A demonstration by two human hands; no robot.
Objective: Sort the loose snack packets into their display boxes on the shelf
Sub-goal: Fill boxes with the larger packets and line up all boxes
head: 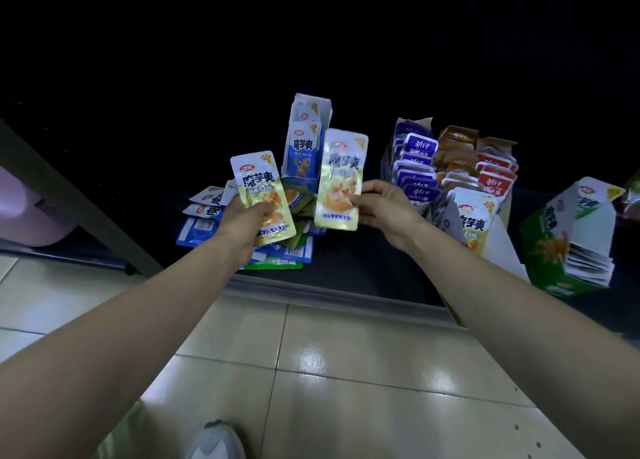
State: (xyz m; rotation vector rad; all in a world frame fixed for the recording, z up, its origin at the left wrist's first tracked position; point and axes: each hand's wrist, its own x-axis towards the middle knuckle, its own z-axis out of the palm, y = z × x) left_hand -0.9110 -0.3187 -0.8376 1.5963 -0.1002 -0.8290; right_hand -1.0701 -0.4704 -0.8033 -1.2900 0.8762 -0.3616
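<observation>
So the sorting looked partway done here. Six display boxes on the shelf [363, 271] already had packets standing in them. The blue box [302, 147] was at 12 o'clock from the hands. The purple box [412, 161], orange box [455, 150] and red box [495, 174] were bunched together at 2 o'clock, and the green box [568, 247] was tipped over at 3 o'clock. The yellow-green box [476, 219] sat just in front of the red one, at 4 o'clock from the right hand [381, 206], with a matching packet showing at its front.

What was left was a loose pile [207, 216] of blue, green and yellow-green packets lying flat at 7 o'clock from the blue box, partly hidden behind the left hand [242, 223]. It was too dim to count them properly, but I'd guess a dozen or so.

Both bare arms were stretched out over the shelf edge. The left hand gripped the first yellow-green packet [261, 185] round its lower half, thumb across the front, and the packet stood up leaning toward 11 o'clock. The right hand pinched the second yellow-green packet [341, 178] by its right edge, low down, upright and a bit blurred. The two packets were near each other but not touching, both raised in front of the blue box.

My read is that both belonged in the yellow-green box at 4 o'clock, so the next move was a carry to the right, and the pile wanted plenty more trips after that
</observation>
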